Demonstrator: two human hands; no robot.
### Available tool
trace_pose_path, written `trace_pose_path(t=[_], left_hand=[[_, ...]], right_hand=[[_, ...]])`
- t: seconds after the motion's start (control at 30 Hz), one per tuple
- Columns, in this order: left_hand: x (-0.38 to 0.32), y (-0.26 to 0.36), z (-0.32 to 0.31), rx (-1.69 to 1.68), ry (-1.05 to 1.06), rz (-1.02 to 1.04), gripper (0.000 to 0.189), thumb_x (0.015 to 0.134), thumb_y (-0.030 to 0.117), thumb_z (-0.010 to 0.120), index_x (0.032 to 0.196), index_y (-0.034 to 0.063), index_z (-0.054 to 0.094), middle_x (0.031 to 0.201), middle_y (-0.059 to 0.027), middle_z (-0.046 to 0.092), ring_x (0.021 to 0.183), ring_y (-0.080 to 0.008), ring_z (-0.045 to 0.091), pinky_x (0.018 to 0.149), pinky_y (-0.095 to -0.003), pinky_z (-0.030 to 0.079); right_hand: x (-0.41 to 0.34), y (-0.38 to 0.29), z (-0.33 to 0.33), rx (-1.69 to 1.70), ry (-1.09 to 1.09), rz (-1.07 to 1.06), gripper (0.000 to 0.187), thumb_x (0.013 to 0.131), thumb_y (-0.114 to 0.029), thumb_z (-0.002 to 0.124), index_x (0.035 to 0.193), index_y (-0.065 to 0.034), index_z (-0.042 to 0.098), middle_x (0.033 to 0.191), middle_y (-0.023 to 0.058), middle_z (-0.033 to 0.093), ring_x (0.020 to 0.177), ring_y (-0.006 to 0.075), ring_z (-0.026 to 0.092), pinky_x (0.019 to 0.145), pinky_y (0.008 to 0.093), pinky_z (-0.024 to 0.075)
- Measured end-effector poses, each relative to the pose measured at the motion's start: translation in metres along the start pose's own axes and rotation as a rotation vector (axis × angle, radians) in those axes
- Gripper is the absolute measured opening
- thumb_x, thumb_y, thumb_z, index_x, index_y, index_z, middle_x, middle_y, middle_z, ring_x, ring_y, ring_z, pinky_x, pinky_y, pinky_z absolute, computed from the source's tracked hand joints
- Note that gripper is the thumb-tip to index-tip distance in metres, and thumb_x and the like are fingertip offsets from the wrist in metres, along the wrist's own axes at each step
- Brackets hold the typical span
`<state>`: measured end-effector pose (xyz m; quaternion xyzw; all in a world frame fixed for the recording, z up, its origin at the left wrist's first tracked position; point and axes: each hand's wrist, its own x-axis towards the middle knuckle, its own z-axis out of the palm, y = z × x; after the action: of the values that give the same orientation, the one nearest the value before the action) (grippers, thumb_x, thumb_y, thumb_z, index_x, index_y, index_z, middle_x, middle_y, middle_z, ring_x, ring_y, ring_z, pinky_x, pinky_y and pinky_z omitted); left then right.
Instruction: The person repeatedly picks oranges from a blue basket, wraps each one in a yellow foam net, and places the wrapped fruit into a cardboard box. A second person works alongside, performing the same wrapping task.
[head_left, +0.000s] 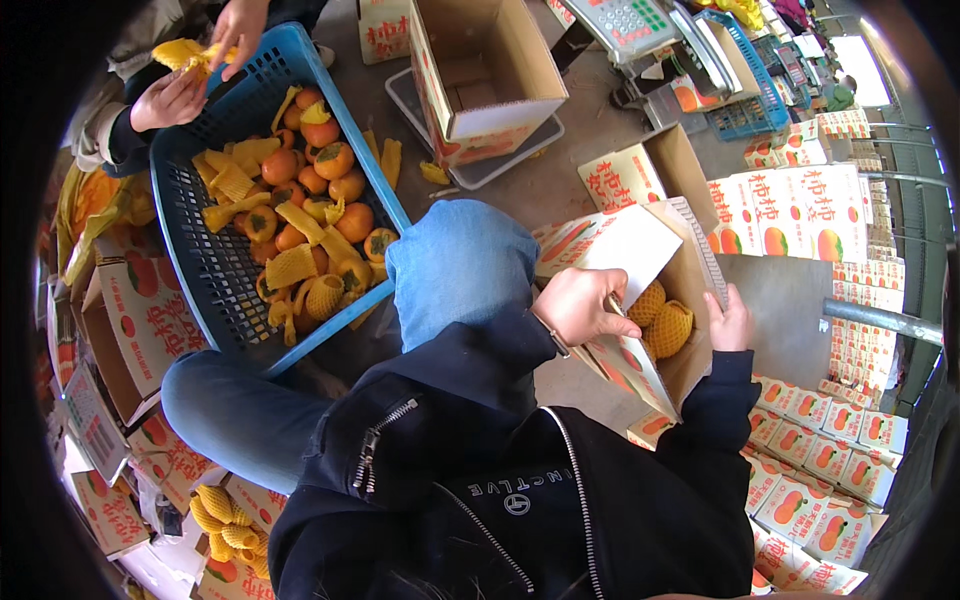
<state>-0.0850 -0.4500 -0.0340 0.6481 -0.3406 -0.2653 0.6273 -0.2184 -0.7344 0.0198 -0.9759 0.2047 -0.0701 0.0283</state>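
Observation:
Right of my knee stands an opened cardboard carton (686, 262), with several persimmons in yellow foam net sleeves (669, 328) inside. My left hand (589, 306) grips the near left edge of the carton, thumb over the rim. On the opposite wall, my right hand (729, 319) holds the upper edge between thumb and fingers. A white inner face of a flap shows between the hands. On my left, a blue plastic crate (394, 202) holds loose persimmons (280, 166) and yellow foam nets (291, 266).
Another person's hands (171, 96) hold a yellow foam net over the crate's far corner. A tall open carton (495, 124) stands on a clear plastic lid ahead. Beyond it is a digital scale (630, 26). Printed cartons (787, 214) stand in rows at right; a metal pole (881, 321) juts in.

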Motion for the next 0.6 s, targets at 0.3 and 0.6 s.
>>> trace_pose_path(t=[0.3, 0.6], left_hand=[[-0.003, 0.002, 0.004, 0.02, 0.0, 0.018, 0.047, 0.064, 0.039, 0.084, 0.076, 0.0035, 0.056, 0.066, -0.0154, 0.059, 0.062, -0.0298, 0.061, 0.058, -0.0362, 0.046], [0.025, 0.006, 0.038, 0.118, 0.089, 0.133, 0.054, 0.063, 0.037, 0.083, 0.092, 0.0028, 0.052, 0.08, -0.0181, 0.062, 0.082, -0.0377, 0.063, 0.072, -0.0432, 0.048]], right_hand=[[-0.005, 0.004, -0.009, -0.109, -0.022, 0.057, 0.033, 0.082, -0.029, 0.07, 0.1, -0.003, 0.061, 0.069, 0.0237, 0.059, 0.067, 0.0439, 0.058, 0.057, 0.0484, 0.0437], [-0.03, 0.057, 0.032, -0.101, 0.121, 0.223, 0.052, 0.086, -0.038, 0.066, 0.117, 0.0028, 0.058, 0.101, 0.0261, 0.064, 0.092, 0.0401, 0.063, 0.078, 0.0417, 0.0493]])
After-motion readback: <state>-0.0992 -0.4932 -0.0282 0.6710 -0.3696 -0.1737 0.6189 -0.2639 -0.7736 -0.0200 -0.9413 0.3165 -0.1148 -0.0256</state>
